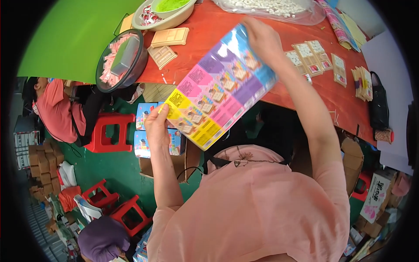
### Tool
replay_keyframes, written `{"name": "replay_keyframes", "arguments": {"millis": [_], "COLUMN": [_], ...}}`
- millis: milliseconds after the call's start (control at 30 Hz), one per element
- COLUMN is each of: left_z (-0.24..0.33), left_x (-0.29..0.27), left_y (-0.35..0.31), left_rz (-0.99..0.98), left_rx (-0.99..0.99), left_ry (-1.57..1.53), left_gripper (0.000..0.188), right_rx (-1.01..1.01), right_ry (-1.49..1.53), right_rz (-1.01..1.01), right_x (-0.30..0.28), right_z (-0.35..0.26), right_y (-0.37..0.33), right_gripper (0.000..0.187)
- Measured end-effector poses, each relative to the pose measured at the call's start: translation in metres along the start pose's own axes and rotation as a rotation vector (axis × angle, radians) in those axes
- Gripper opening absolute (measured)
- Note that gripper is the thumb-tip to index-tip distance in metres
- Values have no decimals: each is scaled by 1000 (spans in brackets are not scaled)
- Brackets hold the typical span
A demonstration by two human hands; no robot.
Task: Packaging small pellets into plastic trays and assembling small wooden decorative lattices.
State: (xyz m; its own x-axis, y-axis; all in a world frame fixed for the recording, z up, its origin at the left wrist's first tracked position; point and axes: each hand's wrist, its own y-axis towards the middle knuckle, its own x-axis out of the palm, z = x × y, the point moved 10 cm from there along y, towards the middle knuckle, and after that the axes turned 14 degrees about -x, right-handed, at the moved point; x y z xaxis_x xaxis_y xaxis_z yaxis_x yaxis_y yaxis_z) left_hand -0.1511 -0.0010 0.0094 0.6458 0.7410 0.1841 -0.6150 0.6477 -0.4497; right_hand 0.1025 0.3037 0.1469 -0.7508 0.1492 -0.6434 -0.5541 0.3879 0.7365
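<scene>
Over the edge of the red counter [205,24], the multicoloured printed sheet [214,89] is held at opposite ends: one is pinched by the left hand [157,125], the other gripped by the nearly closed right hand [264,41], probably so that it is stretched flat.

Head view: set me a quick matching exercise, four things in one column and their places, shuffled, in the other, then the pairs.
Things:
1. printed sheet
2. dark bowl
3. clear plastic bag
4. black pouch

Places:
A. at the top of the picture, holding white pieces
B. at the right end of the red table
C. between the left hand and the right hand
D. at the table's left side, holding pink packets

Pairs: 1-C, 2-D, 3-A, 4-B
</scene>
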Motion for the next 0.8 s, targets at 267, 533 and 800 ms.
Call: {"name": "replay_keyframes", "arguments": {"millis": [267,533,800], "left_z": [-97,-103,-76], "left_x": [79,99,123], "left_y": [11,19,44], "left_rz": [-146,-170,-154], "left_rx": [-339,-320,-285], "left_ry": [-341,-243,-148], "left_gripper": [14,12,15], "right_rx": [-28,-49,87], "right_ry": [-161,-134,30], "right_rz": [-458,-323,-395], "right_x": [121,171,196], "right_z": [-56,-75,16], "right_y": [49,-38,2], "right_gripper": [45,56,47]}}
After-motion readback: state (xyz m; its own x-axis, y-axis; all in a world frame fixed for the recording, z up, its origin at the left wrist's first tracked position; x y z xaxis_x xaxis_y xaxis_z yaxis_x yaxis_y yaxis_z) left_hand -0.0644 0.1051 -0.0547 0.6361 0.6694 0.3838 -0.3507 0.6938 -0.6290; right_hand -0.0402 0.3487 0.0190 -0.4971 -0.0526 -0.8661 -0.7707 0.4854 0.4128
